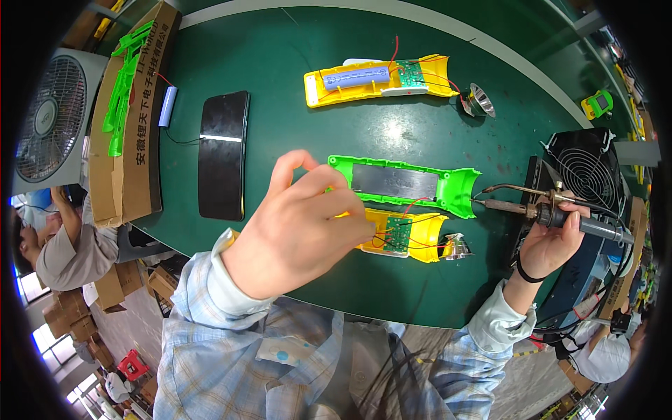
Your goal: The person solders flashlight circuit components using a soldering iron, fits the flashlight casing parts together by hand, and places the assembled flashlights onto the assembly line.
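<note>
The near yellow shell (428, 227) lies on the table close to the person's body, its left part covered by the left hand (304, 224). The two hands are well apart. The right hand (549, 245) is closed around the handle of a soldering iron (544, 213), whose tip points left beside the wide end of the green shell (458, 192); whether they touch cannot be told. The left hand's fingers are curled, and whether they pinch anything cannot be told.

The near shell looks light, stiff and rather smooth, so its plastic side walls seem the safest hold. The circuit board (400, 233) and thin wires in it look fragile, and the silver lamp cup (458, 246) at its end probably swings loose. The iron should be held by its handle only, as its metal front may be hot.

The green table (392, 133) looks hard and slightly shiny. Towards its far side lies another yellow shell (437, 66) with a blue battery (357, 78); to the left are a black phone (222, 161) and a cardboard box (133, 161). Beyond the box stands a grey fan (49, 115), and another person (77, 245) sits at the left
</note>
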A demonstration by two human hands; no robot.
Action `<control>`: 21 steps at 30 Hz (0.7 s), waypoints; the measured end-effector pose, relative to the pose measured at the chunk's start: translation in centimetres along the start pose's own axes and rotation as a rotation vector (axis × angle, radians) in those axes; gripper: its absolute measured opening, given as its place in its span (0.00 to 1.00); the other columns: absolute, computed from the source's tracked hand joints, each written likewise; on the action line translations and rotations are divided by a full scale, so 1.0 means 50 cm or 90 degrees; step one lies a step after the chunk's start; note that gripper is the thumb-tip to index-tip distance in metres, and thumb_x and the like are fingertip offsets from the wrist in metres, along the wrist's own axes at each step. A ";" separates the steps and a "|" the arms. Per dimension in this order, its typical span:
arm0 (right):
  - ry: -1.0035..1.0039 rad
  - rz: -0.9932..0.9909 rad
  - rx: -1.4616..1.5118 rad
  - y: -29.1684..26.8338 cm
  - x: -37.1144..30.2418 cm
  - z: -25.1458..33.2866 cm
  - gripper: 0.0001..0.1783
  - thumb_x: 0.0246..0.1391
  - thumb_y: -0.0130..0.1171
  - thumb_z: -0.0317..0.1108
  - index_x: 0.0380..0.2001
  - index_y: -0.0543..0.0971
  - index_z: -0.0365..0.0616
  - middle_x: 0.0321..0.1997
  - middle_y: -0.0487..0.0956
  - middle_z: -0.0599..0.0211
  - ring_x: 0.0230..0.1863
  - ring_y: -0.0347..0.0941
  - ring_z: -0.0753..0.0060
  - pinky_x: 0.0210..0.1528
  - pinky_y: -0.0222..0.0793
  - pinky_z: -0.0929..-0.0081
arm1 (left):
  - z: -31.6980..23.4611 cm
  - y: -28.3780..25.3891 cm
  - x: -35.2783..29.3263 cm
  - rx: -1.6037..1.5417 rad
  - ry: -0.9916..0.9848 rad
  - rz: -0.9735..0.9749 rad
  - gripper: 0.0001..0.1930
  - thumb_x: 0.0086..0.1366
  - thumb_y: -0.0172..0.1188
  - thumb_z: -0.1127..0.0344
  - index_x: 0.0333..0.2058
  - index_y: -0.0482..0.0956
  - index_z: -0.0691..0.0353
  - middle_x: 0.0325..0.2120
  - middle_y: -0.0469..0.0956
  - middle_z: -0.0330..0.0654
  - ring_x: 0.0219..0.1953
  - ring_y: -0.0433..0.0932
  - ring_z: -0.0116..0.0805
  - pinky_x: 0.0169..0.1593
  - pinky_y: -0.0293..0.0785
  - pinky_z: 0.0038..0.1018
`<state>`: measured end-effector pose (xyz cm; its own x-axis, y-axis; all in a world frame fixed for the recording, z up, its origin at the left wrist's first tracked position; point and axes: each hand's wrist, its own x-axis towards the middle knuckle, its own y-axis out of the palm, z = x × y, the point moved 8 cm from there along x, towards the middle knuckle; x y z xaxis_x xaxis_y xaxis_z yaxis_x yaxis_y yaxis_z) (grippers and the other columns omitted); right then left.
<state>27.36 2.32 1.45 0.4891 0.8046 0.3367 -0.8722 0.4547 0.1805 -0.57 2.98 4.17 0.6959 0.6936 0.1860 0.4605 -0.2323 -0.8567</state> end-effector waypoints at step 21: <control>0.007 -0.013 0.003 0.004 0.000 0.009 0.12 0.45 0.47 0.37 0.26 0.66 0.37 0.28 0.67 0.63 0.20 0.56 0.85 0.20 0.49 0.91 | -0.031 0.064 0.087 -0.169 0.013 0.008 0.06 0.40 0.64 0.70 0.20 0.76 0.53 0.18 0.72 0.29 0.27 0.68 0.24 0.43 0.54 0.31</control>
<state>27.19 2.23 1.88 0.5075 0.7990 0.3224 -0.8616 0.4701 0.1912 4.76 4.20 3.00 0.7122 0.6763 0.1881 0.5784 -0.4135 -0.7032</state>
